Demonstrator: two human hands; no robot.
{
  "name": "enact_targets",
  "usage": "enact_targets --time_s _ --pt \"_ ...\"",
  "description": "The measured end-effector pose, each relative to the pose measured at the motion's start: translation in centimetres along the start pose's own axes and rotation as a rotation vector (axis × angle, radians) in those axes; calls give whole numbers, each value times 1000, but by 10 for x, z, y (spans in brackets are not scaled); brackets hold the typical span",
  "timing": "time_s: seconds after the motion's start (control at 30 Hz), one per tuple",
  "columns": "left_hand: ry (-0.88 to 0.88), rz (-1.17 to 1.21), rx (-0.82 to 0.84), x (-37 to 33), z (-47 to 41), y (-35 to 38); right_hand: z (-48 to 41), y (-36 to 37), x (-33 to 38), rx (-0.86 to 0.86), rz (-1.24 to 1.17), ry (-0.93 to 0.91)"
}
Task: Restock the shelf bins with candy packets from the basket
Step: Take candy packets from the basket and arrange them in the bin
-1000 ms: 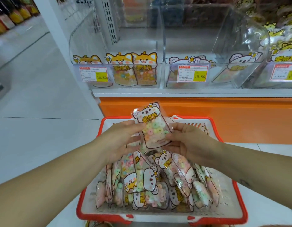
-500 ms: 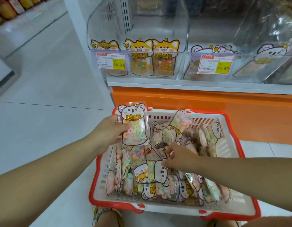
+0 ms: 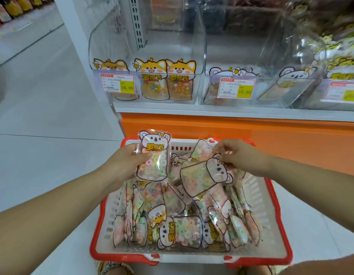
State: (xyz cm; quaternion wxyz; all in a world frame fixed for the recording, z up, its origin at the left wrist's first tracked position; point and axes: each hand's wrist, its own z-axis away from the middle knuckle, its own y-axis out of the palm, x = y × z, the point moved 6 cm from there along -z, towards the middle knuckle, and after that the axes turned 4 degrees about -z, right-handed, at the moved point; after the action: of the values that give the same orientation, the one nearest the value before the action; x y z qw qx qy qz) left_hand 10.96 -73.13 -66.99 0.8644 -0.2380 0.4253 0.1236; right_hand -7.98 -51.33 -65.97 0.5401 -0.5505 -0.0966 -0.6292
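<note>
Upright koala packet [image 3: 154, 155] at the centre of the frame, above the basket's far left corner, being gripped by the left hand [image 3: 126, 162]. Its fingers [image 3: 131, 150] are curling round the packet's left edge, with the thumb lying across the front. A second packet [image 3: 198, 178], tilted with its koala head to the right, is hanging over the heap; the right hand [image 3: 239, 155] is pinching its top edge between thumb and fingertips. The loose packets [image 3: 172, 221] are lying jumbled in the red-rimmed basket [image 3: 265, 219] filling the lower centre. Clear shelf bins [image 3: 148, 46] are standing across the upper frame — the left one showing fox packets [image 3: 166, 82] beside a price tag [image 3: 118, 84] — above an orange base panel [image 3: 251, 139].
</note>
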Motion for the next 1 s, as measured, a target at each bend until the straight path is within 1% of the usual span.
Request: enact_targets --time_s 0.07,0.2,0.3,0.37,0.43,0.47,0.53,0.6,0.63,0.67,0.73,0.77,0.83,0.9,1.0 --pt "-13 71 33 -5 1 9 3 -13 -2 5 -114 6" --pt "-23 155 215 -16 4 38 13 -27 3 49 -289 -6" --pt "-36 156 326 -27 14 63 22 -33 12 80 -347 -17" --pt "-40 197 385 -34 20 78 30 -39 19 82 -373 -27" --pt "-7 264 428 -45 27 88 39 -49 29 61 -343 -50" --pt "10 291 425 -50 30 91 42 -55 34 30 -292 -62" --pt "59 305 379 -55 30 91 48 -71 44 -88 -180 -82" --pt "139 225 262 -58 23 83 53 -83 55 -197 -170 -86" --pt "179 165 199 -58 19 78 54 -87 59 -217 -204 -73" --pt "217 118 138 -60 18 74 55 -86 62 -200 -266 -44" --pt "264 65 61 -62 16 71 54 -74 68 -85 -404 38" --pt "271 77 70 -61 17 73 53 -64 70 -24 -462 84" --pt "234 113 159 -60 21 85 47 -44 65 40 -626 190" --pt "140 207 244 -57 28 95 41 -27 53 30 -840 292" --pt "67 318 278 -53 29 100 36 -15 39 -44 -1045 374"
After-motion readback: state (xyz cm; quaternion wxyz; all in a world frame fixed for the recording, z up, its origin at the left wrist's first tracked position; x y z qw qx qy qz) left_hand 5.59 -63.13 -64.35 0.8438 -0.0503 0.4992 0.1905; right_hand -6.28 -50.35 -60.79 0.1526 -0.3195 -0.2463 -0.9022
